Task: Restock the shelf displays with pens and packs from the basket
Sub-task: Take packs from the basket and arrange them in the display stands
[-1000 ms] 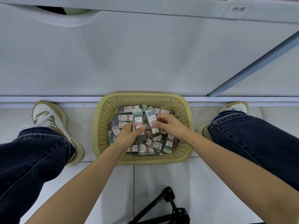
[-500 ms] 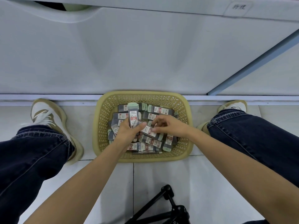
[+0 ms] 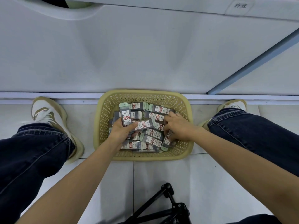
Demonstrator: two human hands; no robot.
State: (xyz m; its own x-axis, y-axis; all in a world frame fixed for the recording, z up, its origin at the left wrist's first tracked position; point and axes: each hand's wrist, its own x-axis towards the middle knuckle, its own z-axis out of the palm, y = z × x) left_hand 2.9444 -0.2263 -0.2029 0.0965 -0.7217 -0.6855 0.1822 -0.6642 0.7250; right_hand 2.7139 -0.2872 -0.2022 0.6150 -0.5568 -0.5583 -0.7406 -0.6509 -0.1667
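Note:
A yellow perforated basket sits on the floor against the shelf base, filled with several grey packs with red-and-white labels and pale green caps. My left hand grips two of these packs: one stands upright above my fingers, and a second lies crosswise under my thumb. My right hand reaches into the right side of the basket. Its fingers curl round a pack near the basket's right wall.
The white shelf base panel rises just behind the basket, with a blue edge strip at right. My shoes and jeans-clad legs flank the basket. A black tripod stands on the floor tiles near me.
My left hand raised its upright pack and took a second one crosswise under the thumb. My right hand let go of that pack and moved right and down onto another one.

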